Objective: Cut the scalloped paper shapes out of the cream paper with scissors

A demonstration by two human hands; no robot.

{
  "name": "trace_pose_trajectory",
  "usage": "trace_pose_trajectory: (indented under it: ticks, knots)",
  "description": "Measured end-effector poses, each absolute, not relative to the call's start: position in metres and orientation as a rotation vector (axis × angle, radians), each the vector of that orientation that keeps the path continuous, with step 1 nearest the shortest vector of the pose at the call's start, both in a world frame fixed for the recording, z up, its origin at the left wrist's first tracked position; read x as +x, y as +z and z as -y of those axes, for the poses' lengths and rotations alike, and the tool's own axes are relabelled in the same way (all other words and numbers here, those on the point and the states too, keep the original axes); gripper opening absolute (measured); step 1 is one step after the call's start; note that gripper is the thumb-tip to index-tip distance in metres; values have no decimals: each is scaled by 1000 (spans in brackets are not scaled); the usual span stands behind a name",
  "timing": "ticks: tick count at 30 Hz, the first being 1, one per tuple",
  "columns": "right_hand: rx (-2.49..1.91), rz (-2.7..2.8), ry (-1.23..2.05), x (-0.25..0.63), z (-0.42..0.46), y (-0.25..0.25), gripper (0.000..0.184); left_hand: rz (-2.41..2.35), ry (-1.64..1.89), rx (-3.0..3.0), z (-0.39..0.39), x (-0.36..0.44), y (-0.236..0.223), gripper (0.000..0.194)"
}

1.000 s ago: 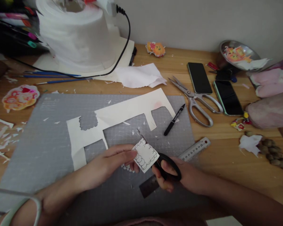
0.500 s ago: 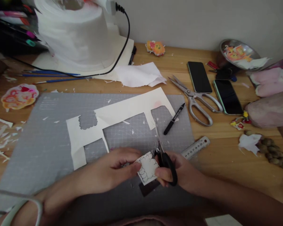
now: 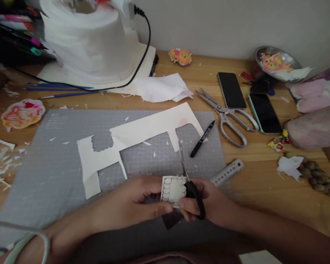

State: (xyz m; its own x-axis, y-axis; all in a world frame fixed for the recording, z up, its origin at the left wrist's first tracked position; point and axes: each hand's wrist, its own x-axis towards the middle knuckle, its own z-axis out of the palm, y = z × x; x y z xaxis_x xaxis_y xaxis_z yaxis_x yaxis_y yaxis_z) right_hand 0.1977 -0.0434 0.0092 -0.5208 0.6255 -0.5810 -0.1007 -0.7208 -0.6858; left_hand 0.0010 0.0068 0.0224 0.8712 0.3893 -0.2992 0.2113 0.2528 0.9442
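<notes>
My left hand (image 3: 137,203) pinches a small white paper piece (image 3: 172,189) with black scalloped outlines drawn on it, holding it just above the grey cutting mat (image 3: 57,172). My right hand (image 3: 209,203) grips black-handled scissors (image 3: 191,189), whose blades point away from me and meet the right edge of the paper piece. A larger cream sheet (image 3: 143,137) with shapes cut out lies on the mat beyond my hands. A dark rectangular scrap (image 3: 172,220) lies under my hands.
A black marker (image 3: 202,139), steel ruler (image 3: 227,172) and metal shears (image 3: 227,117) lie right of the mat. Two phones (image 3: 232,90) (image 3: 264,113), a metal bowl (image 3: 277,64), a white roll (image 3: 88,36) with black cable, brushes and paper scraps surround it.
The scissors swung from lying under the paper, pointing left, to pointing straight away at its right edge. My left hand turned the paper piece and drew it slightly nearer.
</notes>
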Motion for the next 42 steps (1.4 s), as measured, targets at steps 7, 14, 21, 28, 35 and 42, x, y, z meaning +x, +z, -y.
trace_pose_trajectory:
  ticks: [7,14,21,28,35,42]
  knots:
    - [-1125,821,2260,202,47,-1,49,-921,265,1241,-8,0,14,32]
    - [-800,623,2390,210,52,-10,68,-1034,368,1125,-12,-2,16,34]
    - [-881,706,2407,210,50,-7,66,-1005,329,1213,-11,-2,13,37]
    - [-914,710,2391,208,51,-7,65,-975,342,1164,-10,-3,12,35]
    - [-896,739,2377,211,52,-9,64,-964,355,1120,-12,0,16,33]
    - [-923,746,2383,210,53,-9,64,-992,298,1160,-12,-1,19,33]
